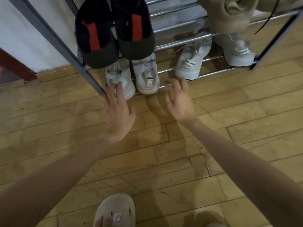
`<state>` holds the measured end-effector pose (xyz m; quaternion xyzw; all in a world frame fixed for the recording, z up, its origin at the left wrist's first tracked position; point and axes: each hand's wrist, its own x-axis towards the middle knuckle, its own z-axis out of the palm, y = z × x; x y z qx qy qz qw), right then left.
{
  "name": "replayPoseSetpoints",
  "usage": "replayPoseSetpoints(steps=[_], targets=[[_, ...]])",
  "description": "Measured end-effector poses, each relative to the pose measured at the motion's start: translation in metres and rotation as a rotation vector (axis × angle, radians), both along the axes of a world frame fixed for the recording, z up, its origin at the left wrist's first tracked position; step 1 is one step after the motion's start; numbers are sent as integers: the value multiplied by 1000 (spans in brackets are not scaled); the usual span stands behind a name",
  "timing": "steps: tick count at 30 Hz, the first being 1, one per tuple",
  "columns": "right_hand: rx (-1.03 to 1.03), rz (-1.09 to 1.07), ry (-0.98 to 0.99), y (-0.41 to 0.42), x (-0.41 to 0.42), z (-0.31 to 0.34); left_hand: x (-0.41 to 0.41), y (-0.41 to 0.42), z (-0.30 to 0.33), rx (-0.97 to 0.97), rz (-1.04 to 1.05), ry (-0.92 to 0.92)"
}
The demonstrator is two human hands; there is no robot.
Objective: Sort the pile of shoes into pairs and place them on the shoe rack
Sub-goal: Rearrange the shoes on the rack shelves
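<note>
Both hands reach toward the bottom tier of a grey-framed metal shoe rack with chrome rails (183, 40) that stands on a yellowish wooden plank floor (155, 161).

The left hand (117, 112) has its fingers (120, 89) loosely spread and nearly straight, gripping nothing; the tips overlap the heel end of a scuffed white sneaker (119, 77), though whether they actually touch it cannot be told through the blur. Just to the right of those fingers sits its mate, a white sneaker with a black-lettered heel tab (146, 74). Both lie with their long axes running away from the person, heels nearest the hands and toes pointing into the rack.

The right hand (179, 99) is spread wide with fingers relaxed, holding nothing, hovering just in front of the lowest rail. Just beyond its fingertips is a white sneaker with a green stripe (191, 61), heel toward the hand and tilted slightly rightward; its partner, a second green-striped white sneaker (237, 49), sits well to the right, also heel-out.

On the tier above, beyond the left fingers, a pair of black shoes with red heel strips (114, 31) sits side by side, heels outward. A beige fabric shoe (229, 15) rests on the upper right.

Near the bottom edge, a beige clog with a smiley charm (115, 212) is on the person's foot.
</note>
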<state>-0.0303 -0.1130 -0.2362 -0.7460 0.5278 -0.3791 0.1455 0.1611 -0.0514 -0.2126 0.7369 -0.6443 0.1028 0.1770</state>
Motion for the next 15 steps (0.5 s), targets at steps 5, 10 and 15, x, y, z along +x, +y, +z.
replayPoseSetpoints(steps=[5,10,15], targets=[[-17,-212,-41,0,-64,-9,-42,-17,0,51,-375,20],[-5,-473,-57,-24,-120,-9,-104,-72,6,122,-440,133],[72,-441,-11,-66,-162,-1,-140,-120,8,216,-349,398]])
